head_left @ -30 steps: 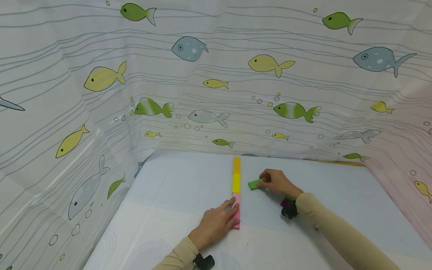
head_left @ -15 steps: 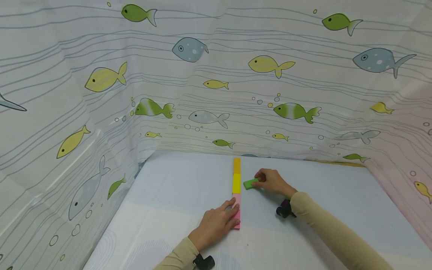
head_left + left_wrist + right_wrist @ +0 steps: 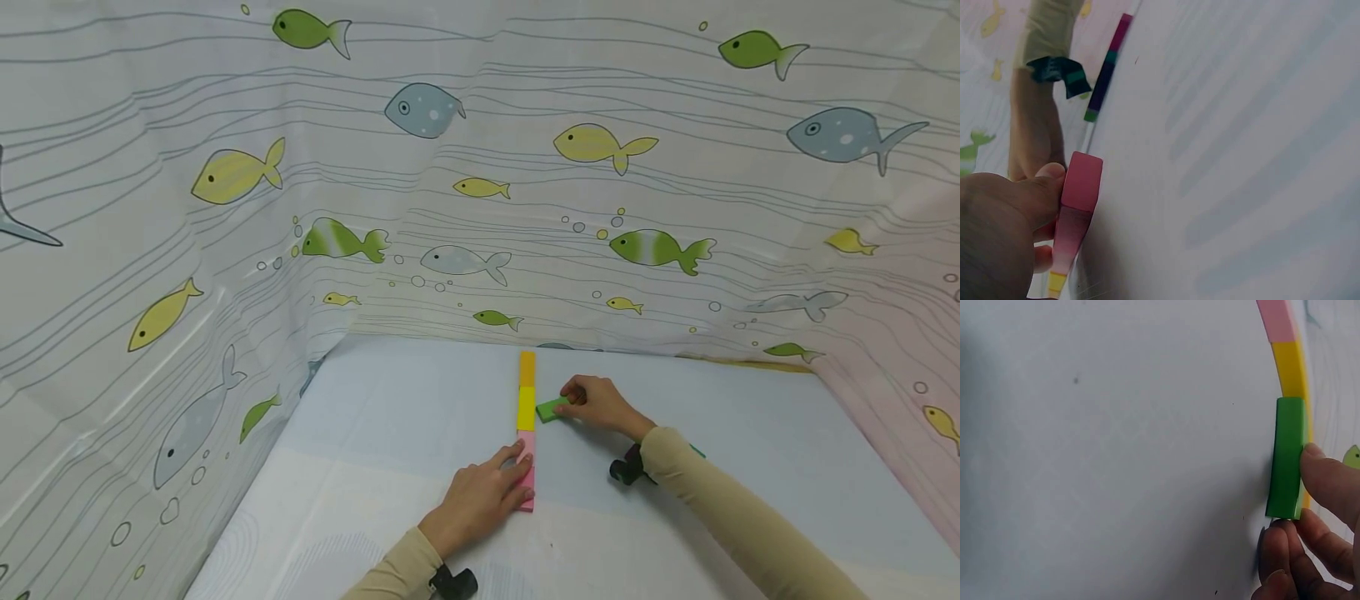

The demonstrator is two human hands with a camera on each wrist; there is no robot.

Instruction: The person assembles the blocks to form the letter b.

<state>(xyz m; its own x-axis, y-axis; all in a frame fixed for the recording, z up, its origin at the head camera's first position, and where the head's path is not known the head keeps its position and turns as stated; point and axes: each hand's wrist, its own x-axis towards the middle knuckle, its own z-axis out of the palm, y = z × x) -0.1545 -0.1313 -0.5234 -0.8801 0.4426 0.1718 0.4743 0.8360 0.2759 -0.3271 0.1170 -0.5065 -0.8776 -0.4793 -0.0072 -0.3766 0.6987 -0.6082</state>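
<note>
A straight line of flat blocks lies on the white surface: an orange block (image 3: 528, 368) at the far end, a yellow block (image 3: 527, 408), then pink blocks (image 3: 1082, 181) toward the person. My left hand (image 3: 474, 507) rests with fingertips on the pink part, fingers fairly straight. To the right of the yellow block, my right hand (image 3: 603, 408) pinches a green block (image 3: 1288, 456) between thumb and fingers. In the head view the green block's left end is very close to the yellow one; whether they touch I cannot tell.
A second row of blocks (image 3: 1107, 72), magenta, teal, dark and green, lies beyond the right forearm in the left wrist view; the forearm mostly hides it in the head view. A fish-patterned curtain (image 3: 480, 283) surrounds the white tabletop (image 3: 420, 400).
My right hand has slid the green block leftward, closer to the yellow block, with a smaller shift in the last half second. My left hand stays on the pink blocks.
</note>
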